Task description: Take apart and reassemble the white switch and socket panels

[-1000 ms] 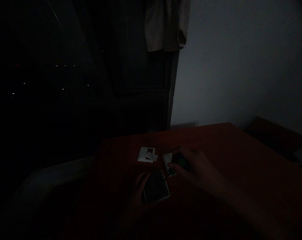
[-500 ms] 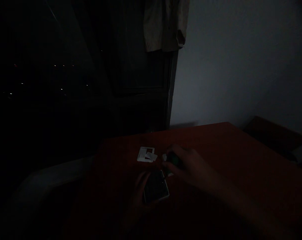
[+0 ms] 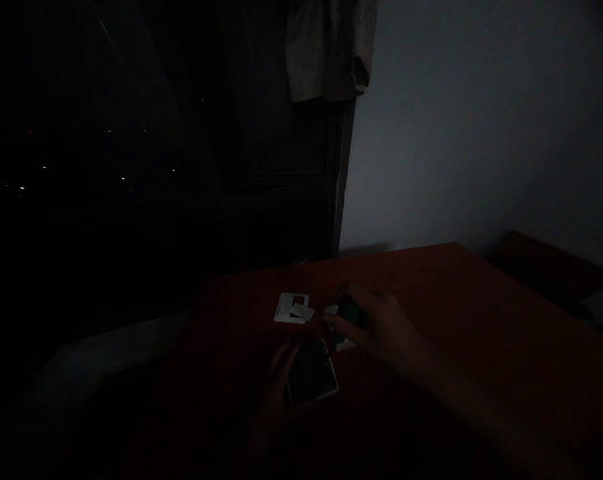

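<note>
My left hand (image 3: 280, 377) is curled around the side of a square dark panel with a white rim (image 3: 312, 373), held over the table. My right hand (image 3: 376, 323) is closed on a green rounded object (image 3: 350, 312), like a tool handle; its full shape is hidden by the fingers and the dark. A short thin dark line runs near the panel's upper right edge, and I cannot tell whether it belongs to the green object. Beneath the right hand, part of a white flat piece (image 3: 344, 345) shows. Beyond the hands lies a white square frame (image 3: 282, 319) with a small white rectangle (image 3: 304, 311) on it.
The reddish-brown table (image 3: 421, 280) reaches back to a pale wall (image 3: 446, 133). A dark window (image 3: 106, 153) with points of light fills the left. Cloth (image 3: 326, 53) hangs above the table's far side. Another brown surface (image 3: 546, 260) stands at the right.
My right hand has shifted slightly to the right with the green object, showing more of the white piece beneath. My left hand and the panel have hardly moved.
</note>
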`<state>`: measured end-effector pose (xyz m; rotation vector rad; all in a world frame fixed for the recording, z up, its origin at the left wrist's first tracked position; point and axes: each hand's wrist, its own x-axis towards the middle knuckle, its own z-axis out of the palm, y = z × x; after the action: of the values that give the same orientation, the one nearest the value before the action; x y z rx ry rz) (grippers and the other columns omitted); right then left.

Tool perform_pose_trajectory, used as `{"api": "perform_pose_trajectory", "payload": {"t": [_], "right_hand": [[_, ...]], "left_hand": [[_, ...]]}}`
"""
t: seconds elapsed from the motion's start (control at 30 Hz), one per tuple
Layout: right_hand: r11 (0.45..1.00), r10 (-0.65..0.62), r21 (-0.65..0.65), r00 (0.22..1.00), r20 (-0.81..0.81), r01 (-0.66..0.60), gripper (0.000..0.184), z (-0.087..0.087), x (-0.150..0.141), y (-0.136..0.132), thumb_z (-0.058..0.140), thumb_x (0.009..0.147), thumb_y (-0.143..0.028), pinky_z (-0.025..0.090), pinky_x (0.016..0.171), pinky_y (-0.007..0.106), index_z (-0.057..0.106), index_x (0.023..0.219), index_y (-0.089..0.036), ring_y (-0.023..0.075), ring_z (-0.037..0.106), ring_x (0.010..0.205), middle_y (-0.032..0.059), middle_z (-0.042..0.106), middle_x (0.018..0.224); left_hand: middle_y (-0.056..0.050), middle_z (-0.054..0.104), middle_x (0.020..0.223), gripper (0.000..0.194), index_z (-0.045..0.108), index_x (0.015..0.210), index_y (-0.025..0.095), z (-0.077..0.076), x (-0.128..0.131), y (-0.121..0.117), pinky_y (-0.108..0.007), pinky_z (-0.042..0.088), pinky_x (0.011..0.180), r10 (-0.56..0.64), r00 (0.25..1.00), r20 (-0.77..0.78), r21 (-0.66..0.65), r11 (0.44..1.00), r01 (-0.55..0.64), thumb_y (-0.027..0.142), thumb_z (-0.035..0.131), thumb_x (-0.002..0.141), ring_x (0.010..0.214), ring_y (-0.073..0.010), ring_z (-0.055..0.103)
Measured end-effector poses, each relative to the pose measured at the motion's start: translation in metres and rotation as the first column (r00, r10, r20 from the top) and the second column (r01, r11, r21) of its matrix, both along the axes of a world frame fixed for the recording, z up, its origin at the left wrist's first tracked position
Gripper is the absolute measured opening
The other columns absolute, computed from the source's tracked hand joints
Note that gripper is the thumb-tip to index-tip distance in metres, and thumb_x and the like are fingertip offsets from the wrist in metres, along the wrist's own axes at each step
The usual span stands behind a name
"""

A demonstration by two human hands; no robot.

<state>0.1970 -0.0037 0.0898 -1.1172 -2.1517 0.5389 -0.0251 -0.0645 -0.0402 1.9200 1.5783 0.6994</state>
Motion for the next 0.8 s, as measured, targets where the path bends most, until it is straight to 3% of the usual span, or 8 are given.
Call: {"api": "perform_pose_trajectory", "payload": {"t": [0.3,0.4,0.57,0.67,0.8], "right_hand": [[0.999,-0.031,0.024,0.997,0.067,0.029,0.019,0.001,0.004,0.002,0.055,0.089,-0.04,0.041,0.052,0.022,0.053,0.093,-0.021,0.0147,0.065,0.064,0.0013,0.068,0.076],[0.997,-0.049,0.073,0.975,0.218,0.034,0.022,0.008,0.003,-0.001,0.052,0.09,-0.042,0.038,0.051,0.024,0.052,0.094,-0.02,0.017,0.067,0.065,0.0036,0.07,0.079],[0.983,-0.134,0.178,0.871,0.473,0.054,0.027,0.025,-0.005,-0.004,0.048,0.09,-0.046,0.027,0.047,0.027,0.055,0.093,-0.02,0.0207,0.065,0.058,0.0063,0.071,0.075],[0.99,-0.048,0.138,0.884,0.465,-0.019,0.022,0.032,-0.006,0.0,0.053,0.089,-0.04,0.03,0.049,0.027,0.057,0.094,-0.019,0.0203,0.065,0.061,0.0061,0.071,0.077],[0.971,0.219,0.016,0.913,0.345,-0.239,0.023,0.038,0.001,0.004,0.055,0.088,-0.027,0.041,0.062,0.027,0.055,0.11,-0.022,0.0184,0.065,0.079,0.0061,0.069,0.098]], "left_hand": [[-0.009,0.04,0.143,0.077,0.04,0.139,0.025,-0.009,0.0,-0.002,-0.045,0.038,0.107,0.01,0.999,0.053,-0.002,1.0,-0.01,0.039,0.072,0.07,0.13,-0.0309,0.041],[-0.01,0.041,0.143,0.078,0.042,0.138,0.024,-0.007,0.0,-0.001,-0.046,0.038,0.106,0.019,0.999,0.035,-0.002,1.0,-0.019,0.038,0.074,0.067,0.129,-0.0322,0.042],[-0.011,0.042,0.143,0.08,0.042,0.138,0.024,-0.005,0.0,0.0,-0.046,0.039,0.106,0.012,0.999,0.047,0.002,1.0,-0.013,0.041,0.074,0.067,0.128,-0.0328,0.043],[-0.011,0.043,0.142,0.082,0.044,0.137,0.023,-0.008,-0.001,0.001,-0.047,0.038,0.106,0.014,0.999,0.032,0.015,1.0,-0.014,0.039,0.077,0.063,0.129,-0.0346,0.042],[-0.01,0.043,0.142,0.082,0.044,0.136,0.025,-0.007,-0.002,0.003,-0.047,0.039,0.105,0.005,1.0,0.03,0.009,1.0,-0.006,0.035,0.077,0.061,0.129,-0.034,0.042]]}}
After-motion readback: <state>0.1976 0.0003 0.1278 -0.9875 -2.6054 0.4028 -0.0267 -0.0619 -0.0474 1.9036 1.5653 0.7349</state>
